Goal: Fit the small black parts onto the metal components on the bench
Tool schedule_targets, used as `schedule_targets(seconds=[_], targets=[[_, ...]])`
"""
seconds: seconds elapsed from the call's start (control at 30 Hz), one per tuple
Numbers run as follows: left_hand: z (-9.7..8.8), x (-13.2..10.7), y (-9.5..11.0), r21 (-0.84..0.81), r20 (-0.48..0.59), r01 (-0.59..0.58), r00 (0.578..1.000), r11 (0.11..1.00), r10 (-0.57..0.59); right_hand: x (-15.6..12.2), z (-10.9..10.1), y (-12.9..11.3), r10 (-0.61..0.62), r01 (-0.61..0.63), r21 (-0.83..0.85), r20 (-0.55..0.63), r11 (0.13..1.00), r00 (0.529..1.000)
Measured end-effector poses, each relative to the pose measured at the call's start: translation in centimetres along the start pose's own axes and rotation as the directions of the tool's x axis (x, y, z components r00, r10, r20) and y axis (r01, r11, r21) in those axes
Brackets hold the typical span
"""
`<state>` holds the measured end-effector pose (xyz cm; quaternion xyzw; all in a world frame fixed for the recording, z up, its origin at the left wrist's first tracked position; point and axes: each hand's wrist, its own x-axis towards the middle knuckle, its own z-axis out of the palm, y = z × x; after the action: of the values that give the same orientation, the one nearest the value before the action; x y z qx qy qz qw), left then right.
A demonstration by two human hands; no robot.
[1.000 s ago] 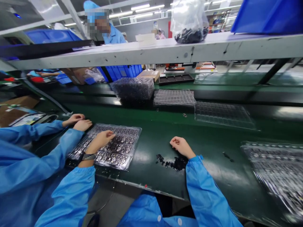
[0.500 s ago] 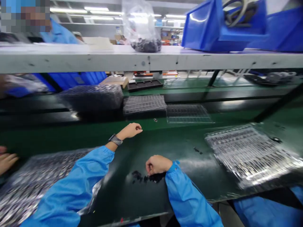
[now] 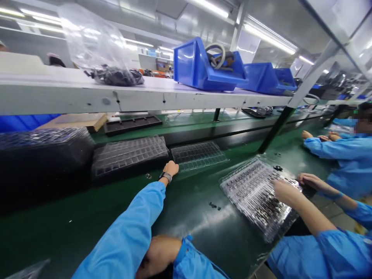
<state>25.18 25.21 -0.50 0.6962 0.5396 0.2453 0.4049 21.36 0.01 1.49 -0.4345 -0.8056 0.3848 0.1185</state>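
Note:
My left hand (image 3: 171, 169) is stretched far forward over the green belt (image 3: 192, 209), a watch on its wrist. Its fingers are curled down at the near left corner of a clear empty tray (image 3: 200, 155), which lies beside a stack of dark gridded trays (image 3: 128, 155). My right hand (image 3: 158, 255) rests low at the bottom edge, close to my body and partly behind my left sleeve. It is curled, with only its back showing, and its fingers are hidden.
To my right, a co-worker's hands (image 3: 290, 186) lie on a clear tray full of small parts (image 3: 252, 193); another person sits beyond. A few loose black parts (image 3: 214, 205) lie on the belt. The shelf (image 3: 145, 97) above carries blue bins (image 3: 203, 69) and a bag of black parts (image 3: 116, 75).
My view has swung to the right. My left hand has left the filled tray at my left and reached forward to the clear tray. My right hand has drawn back toward my body.

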Motion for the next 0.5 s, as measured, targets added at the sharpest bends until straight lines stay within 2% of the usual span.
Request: schedule_targets(seconds=[0.17, 0.27, 0.37, 0.5], targets=[[1.5, 1.5, 3.9, -0.215, 0.105, -0.032, 0.993, 0.976, 0.056, -0.5, -0.1, -0.1, 0.097, -0.092, 0.046, -0.124, 0.995, 0.988], [0.1, 2.6, 5.8, -0.328, 0.076, -0.065, 0.993, 0.942, 0.095, 0.2, 0.8, 0.5, 0.11, -0.106, 0.053, -0.082, 0.993, 0.991], [-4.3, 3.5, 5.7, -0.346, -0.02, -0.096, 0.995, 0.933, 0.095, 1.1, 1.7, 1.2, 0.083, -0.085, 0.047, 0.028, 0.995, 0.996], [-13.6, 2.9, 2.4, -0.239, -0.187, -0.079, 0.982, 0.968, 0.034, 1.6, 2.2, 1.5, 0.125, -0.128, 0.02, 0.116, 0.992, 0.985]])
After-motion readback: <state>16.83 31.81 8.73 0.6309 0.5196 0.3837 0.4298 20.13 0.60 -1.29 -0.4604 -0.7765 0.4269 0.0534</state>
